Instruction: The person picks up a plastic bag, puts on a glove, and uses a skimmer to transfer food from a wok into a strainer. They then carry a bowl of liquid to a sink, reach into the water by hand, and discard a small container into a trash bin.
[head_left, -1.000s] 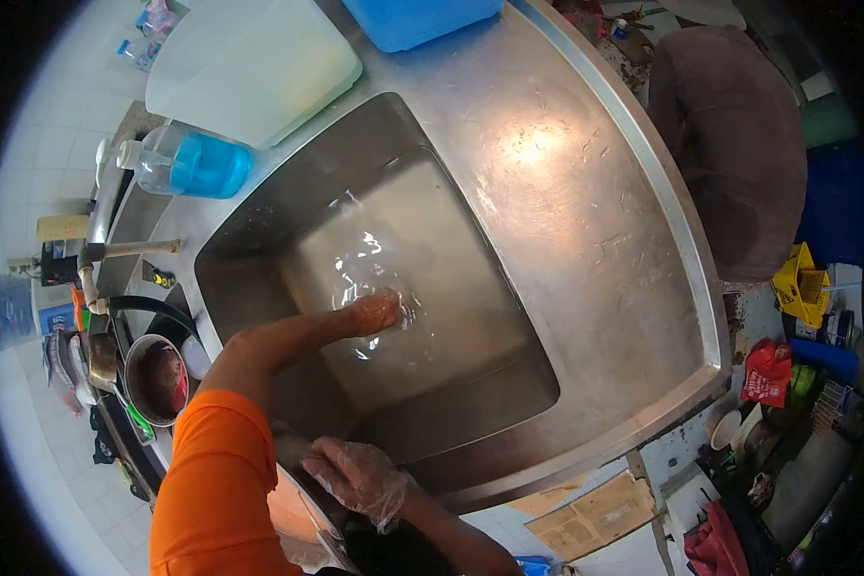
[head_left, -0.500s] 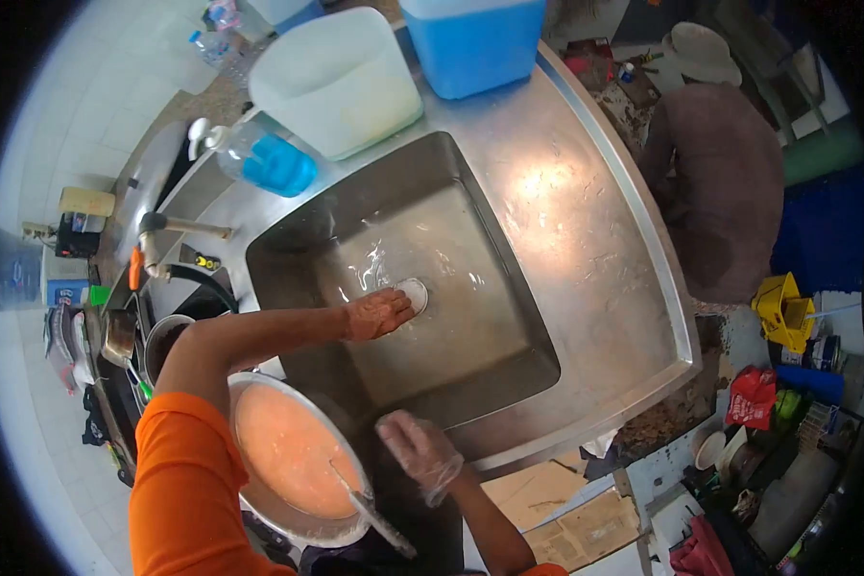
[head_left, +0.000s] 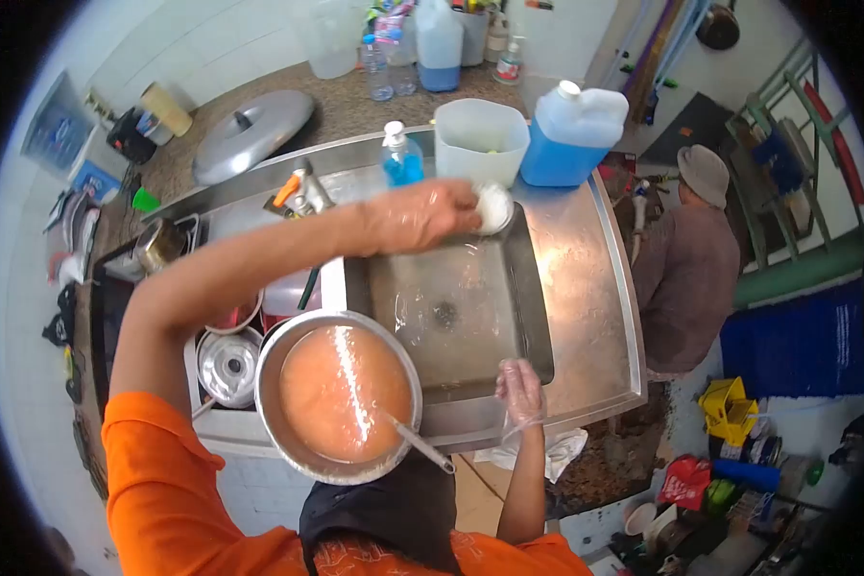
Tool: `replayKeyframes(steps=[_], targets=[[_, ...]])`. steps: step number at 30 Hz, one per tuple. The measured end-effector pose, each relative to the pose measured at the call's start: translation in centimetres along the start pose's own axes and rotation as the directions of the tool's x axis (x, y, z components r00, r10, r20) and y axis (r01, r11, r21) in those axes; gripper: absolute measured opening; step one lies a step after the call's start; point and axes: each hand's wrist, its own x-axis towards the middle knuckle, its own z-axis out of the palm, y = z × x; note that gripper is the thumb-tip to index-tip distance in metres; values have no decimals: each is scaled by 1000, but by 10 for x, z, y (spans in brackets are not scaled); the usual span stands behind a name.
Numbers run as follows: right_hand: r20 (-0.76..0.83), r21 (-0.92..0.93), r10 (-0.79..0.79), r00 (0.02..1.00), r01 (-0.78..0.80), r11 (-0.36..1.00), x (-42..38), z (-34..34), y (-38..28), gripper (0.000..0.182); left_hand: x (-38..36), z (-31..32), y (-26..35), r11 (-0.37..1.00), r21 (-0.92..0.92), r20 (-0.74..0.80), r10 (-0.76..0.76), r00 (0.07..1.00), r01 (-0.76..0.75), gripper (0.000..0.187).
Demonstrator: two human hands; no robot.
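Observation:
My left hand point(head_left: 427, 213) is closed on a white round sink strainer point(head_left: 494, 209), held up near the back right corner of the sink. Below it, the steel sink basin point(head_left: 408, 370) has wet walls, with the dark drain point(head_left: 444, 314) uncovered in its floor. My right hand point(head_left: 521, 392), in a clear plastic glove, is over the sink's front edge, fingers stretched upward and holding nothing. A large metal pot point(head_left: 269, 384) of orange liquid point(head_left: 331, 389) stands in front of me, left of the sink. A metal handle point(head_left: 422, 446) sticks out of it.
Behind the basin stand a blue soap pump bottle point(head_left: 402, 163), a white plastic tub point(head_left: 470, 144) and a jug of blue liquid point(head_left: 571, 139). A pot lid point(head_left: 254, 134) lies on the back counter. Another person point(head_left: 691, 259) crouches to the right.
My left hand has lifted the white strainer off the drain and carried it up to the back right of the basin. The view has tilted up; my right hand stays near the front edge.

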Motion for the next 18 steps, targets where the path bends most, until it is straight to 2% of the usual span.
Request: replayKeyframes(steps=[1, 2, 5, 6, 8, 9, 10, 11, 12, 13, 14, 15, 16, 17, 18], targets=[[18, -17, -2, 1000, 2, 1000, -4, -1, -3, 24, 1, -23, 2, 999, 42, -47, 16, 999, -14, 22], [14, -31, -12, 1000, 12, 999, -7, -1, -7, 25, 1, -45, 6, 999, 31, -11, -10, 1000, 11, 23], [48, -74, -17, 999, 21, 997, -7, 0, -3, 22, -11, -66, 15, 995, 59, -108, -76, 991, 83, 23], [40, -82, 9, 999, -6, 997, -8, 1, 0, 24, -16, -63, 17, 990, 69, -52, -119, 991, 123, 24], [100, -113, 39, 994, -28, 993, -13, 8, 3, 26, -35, -20, 13, 981, 30, -136, -184, 974, 189, 24], [28, -186, 90, 996, -83, 979, -18, 11, 3, 27, -44, 0, 17, 967, 26, -148, -246, 958, 252, 23], [-33, -258, 130, 991, -134, 957, -21, 16, 8, 28, -54, 51, -1, 889, -255, -147, -423, 894, 379, 22], [27, -421, 18, 999, -5, 907, -19, 11, 25, 28, -62, 52, 15, 729, -438, -66, -610, 790, 526, 22], [116, -557, -98, 988, 146, 818, -15, -3, 45, 27, -75, 65, 19, 802, -415, -142, -524, 840, 430, 24], [50, -356, 275, 960, -240, 903, -16, -17, 52, 24, -83, 85, 13, 889, -220, -160, -439, 884, 402, 21], [60, -375, 183, 981, -147, 915, -30, -18, 53, 29, -88, 111, 7, 920, -155, -300, -391, 870, 360, 17], [182, -417, 188, 965, -98, 904, -19, 5, 53, 29, -98, 104, 14, 944, 22, -333, -302, 893, 328, 13], [297, -447, 198, 934, -47, 893, -4, 20, 61, 29, -102, 106, 13, 918, 76, -282, -355, 891, 389, 11], [399, -476, 215, 891, 1, 879, 6, 32, 68, 29, -108, 111, 9, 895, -55, -426, -423, 800, 444, 9], [483, -502, 239, 842, 43, 864, 14, 41, 75, 29, -123, 75, 24, 908, 227, -440, -228, 869, 353, 9]])
